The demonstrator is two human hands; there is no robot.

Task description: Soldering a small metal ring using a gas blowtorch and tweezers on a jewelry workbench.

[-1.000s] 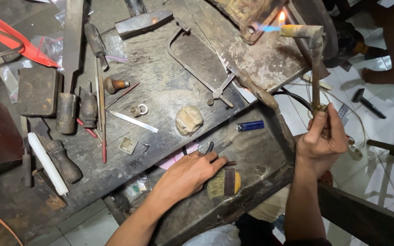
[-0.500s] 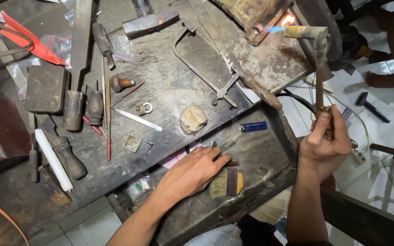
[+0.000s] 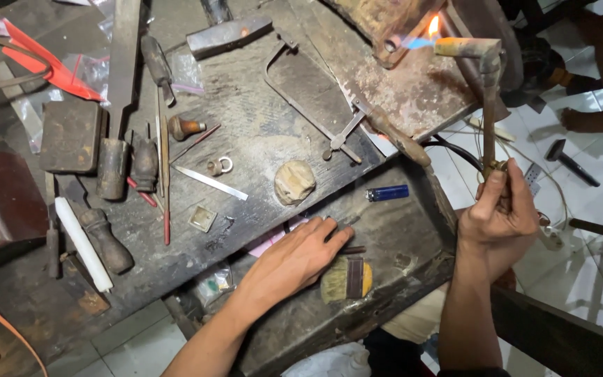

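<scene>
Right hand (image 3: 498, 222): clenched round the lower stem of a torch (image 3: 486, 84), held upright at the right edge of the bench so its bent head points left; flame (image 3: 413, 40) burns blue with an orange tip against a scorched block (image 3: 385, 21) at the far edge, likely kept out there to hold heat away from the tools

Left hand (image 3: 294, 260): released, flat, palm down on the lower shelf (image 3: 399, 223) of the bench, fingers spread toward the far right, grasping nothing; it seems to steady the body

Near the left hand: worn brush (image 3: 347, 279) (touching the shelf just right of the palm), blue lighter (image 3: 387, 193) farther right, pale stone lump (image 3: 294, 181) on the upper board

Left part of bench: saw frame (image 3: 315, 105), hammer head (image 3: 228, 36), files, wooden-handled tools, white stick (image 3: 84, 244), small ring (image 3: 219, 165), red-handled snips (image 3: 43, 63)
</scene>
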